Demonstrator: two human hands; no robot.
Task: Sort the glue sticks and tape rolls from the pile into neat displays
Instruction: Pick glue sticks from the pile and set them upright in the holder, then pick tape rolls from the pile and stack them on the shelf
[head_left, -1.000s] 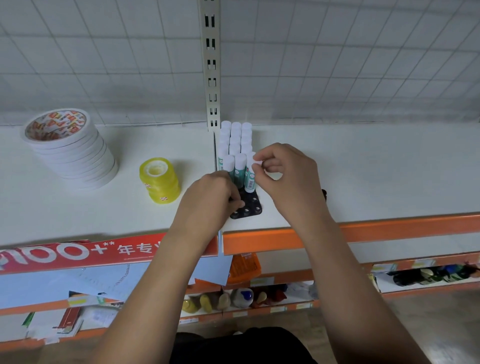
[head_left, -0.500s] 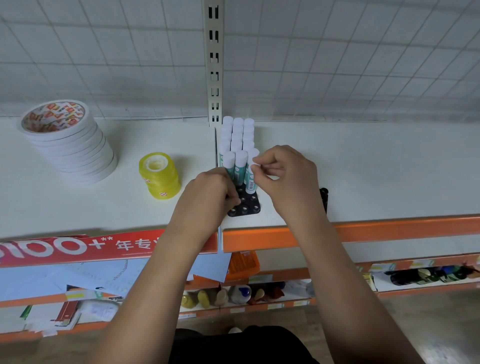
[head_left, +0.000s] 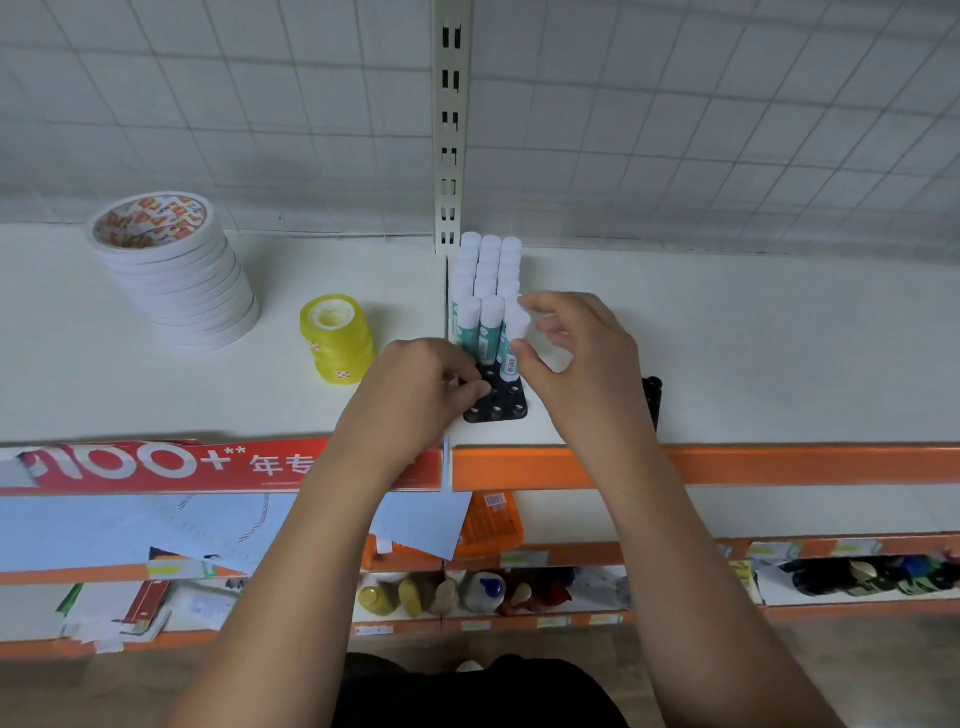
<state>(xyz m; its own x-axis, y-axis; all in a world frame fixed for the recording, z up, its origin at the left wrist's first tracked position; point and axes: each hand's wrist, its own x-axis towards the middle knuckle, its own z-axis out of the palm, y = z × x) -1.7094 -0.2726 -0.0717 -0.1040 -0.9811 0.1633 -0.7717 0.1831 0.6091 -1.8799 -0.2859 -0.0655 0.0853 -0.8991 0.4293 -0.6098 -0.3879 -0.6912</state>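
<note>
A black holder tray stands on the white shelf, filled toward the back with several upright white-capped glue sticks. My left hand grips the tray's front-left edge with curled fingers. My right hand pinches the front-right glue stick between thumb and index finger as it stands in the tray; the other fingers are blurred. A stack of white tape rolls stands at the far left, with a shorter stack of yellow tape rolls beside it.
A slotted metal upright rises just behind the tray, against a wire grid back wall. Another black object lies partly hidden behind my right wrist. The shelf's front edge is orange. Lower shelves hold papers and small bottles.
My right hand's fingers have spread slightly around the front-right glue stick, which stays in the tray. My left hand has stayed on the tray's edge.
</note>
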